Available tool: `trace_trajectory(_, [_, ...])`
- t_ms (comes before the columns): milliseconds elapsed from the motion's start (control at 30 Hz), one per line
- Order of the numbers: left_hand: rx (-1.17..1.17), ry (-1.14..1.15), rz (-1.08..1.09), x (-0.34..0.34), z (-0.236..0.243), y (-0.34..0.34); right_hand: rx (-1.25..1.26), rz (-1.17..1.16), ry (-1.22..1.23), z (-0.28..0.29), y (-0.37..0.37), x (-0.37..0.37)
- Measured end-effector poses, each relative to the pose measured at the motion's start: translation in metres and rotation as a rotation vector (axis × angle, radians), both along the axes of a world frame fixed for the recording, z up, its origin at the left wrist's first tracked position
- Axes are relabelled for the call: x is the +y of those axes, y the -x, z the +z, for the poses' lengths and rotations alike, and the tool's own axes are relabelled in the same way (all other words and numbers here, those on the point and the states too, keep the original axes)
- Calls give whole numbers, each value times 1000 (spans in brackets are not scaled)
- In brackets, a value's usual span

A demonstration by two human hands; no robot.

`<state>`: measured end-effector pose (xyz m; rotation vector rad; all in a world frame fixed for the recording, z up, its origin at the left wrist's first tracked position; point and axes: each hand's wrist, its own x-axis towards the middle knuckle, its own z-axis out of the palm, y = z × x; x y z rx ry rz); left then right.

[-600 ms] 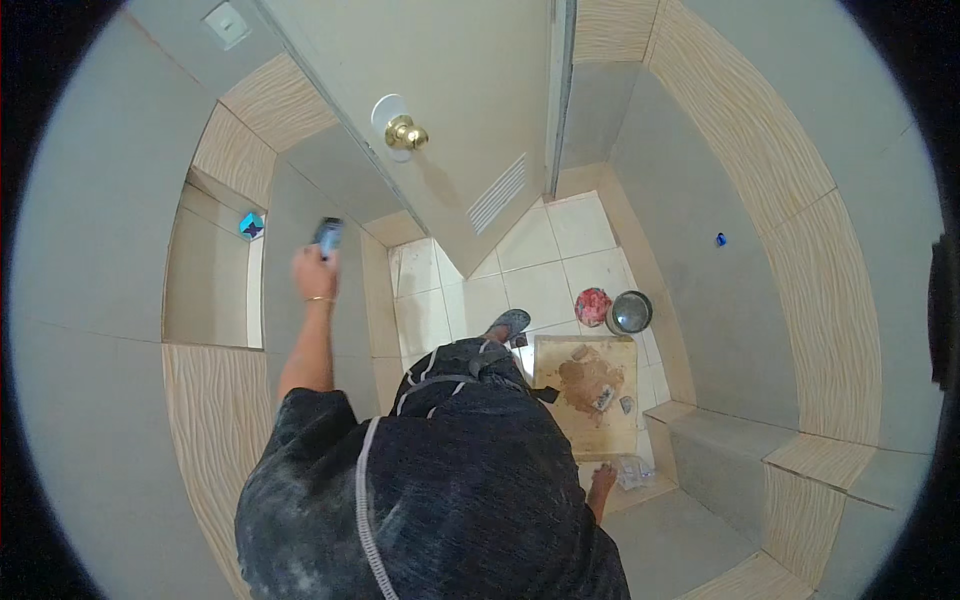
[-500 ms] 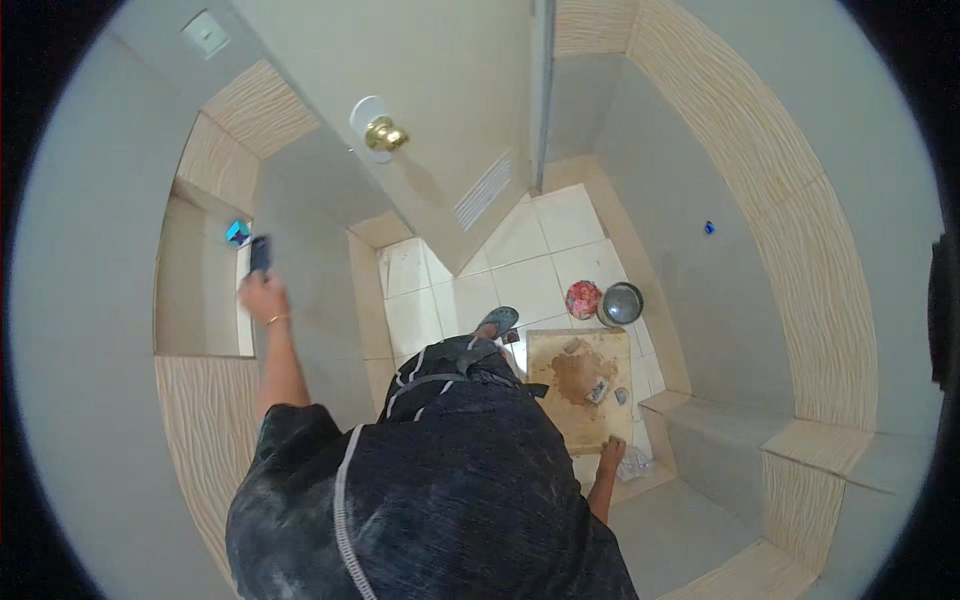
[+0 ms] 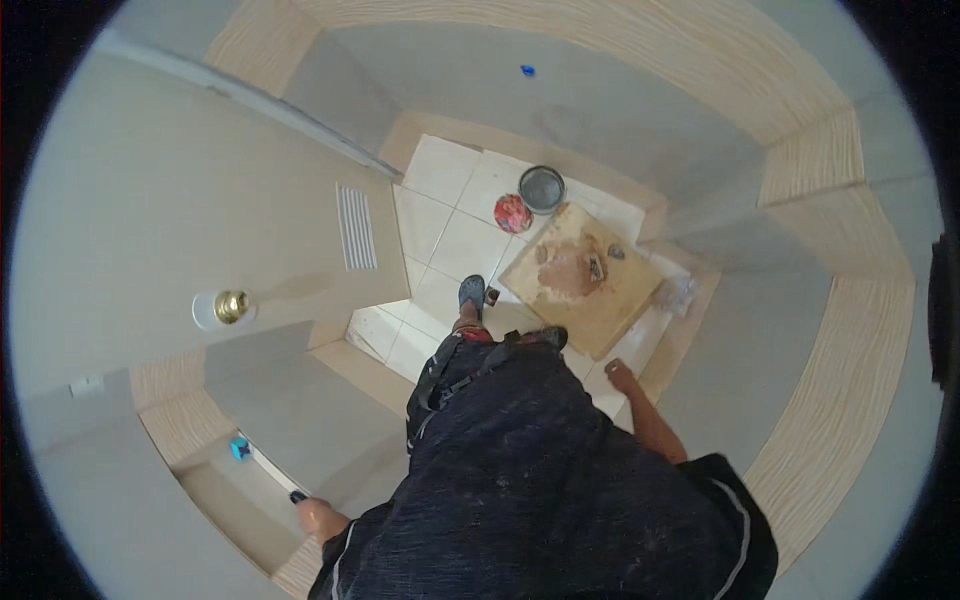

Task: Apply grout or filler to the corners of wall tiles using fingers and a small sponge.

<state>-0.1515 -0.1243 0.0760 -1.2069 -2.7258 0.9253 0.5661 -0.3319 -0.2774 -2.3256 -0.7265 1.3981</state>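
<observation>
Dark object, held near niche edge, open room leftward.

We are finding the view turned rightward, the door now standing at left. We are noting the left hand lower, its dark object now meeting the niche edge, and the right hand now showing apart from the clear plastic.

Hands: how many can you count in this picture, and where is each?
2. The left hand, holding a dark object, is by the wall niche; the right hand is near the board. No others show.
</observation>
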Motion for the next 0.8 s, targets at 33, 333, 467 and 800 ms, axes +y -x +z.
trace_trajectory(33, [30,-31,68,-1,6,-2,10,-43,69,18,-3,7])
trace_trajectory(333, [141,-156,292,49,15,-51,-89,-322,-79,34,-23,28])
trace_trajectory(467, [159,-227,285,82,4,-90,-5,-373,-105,24,-4,31])
trace_trajectory(800, [-540,-94,-715,233,-133,-209,-7,-445,-9,22,56,36])
